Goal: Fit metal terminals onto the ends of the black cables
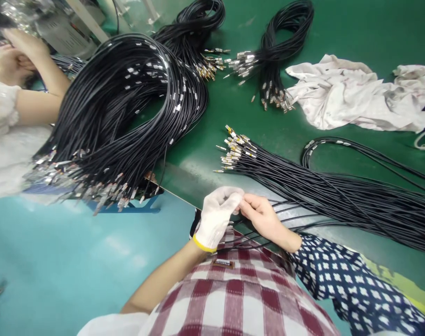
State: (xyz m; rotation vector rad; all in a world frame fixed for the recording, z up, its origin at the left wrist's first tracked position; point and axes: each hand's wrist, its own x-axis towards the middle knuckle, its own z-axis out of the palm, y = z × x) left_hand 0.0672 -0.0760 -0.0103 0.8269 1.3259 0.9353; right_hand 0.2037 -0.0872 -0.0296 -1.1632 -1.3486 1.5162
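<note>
My left hand (217, 212), in a white glove with a yellow cuff, is closed in a pinch at the table's front edge. Against its fingertips, my bare right hand (263, 218) pinches too. A black cable (277, 202) runs from the right into my right hand; its end is hidden by the fingers. What my left fingertips hold is too small to make out. More loose black cables (256, 238) pass beneath my right hand towards my lap. Just beyond lies a thick bundle of black cables (314, 186), its white and yellow connector ends (237, 149) pointing left.
A large looped cable bundle (128, 93) hangs over the table edge at left, beside a co-worker's hands (18, 58). Smaller coils (286, 35) and a crumpled white cloth (359, 93) lie on the green table (212, 112). A checked apron (230, 298) covers my lap.
</note>
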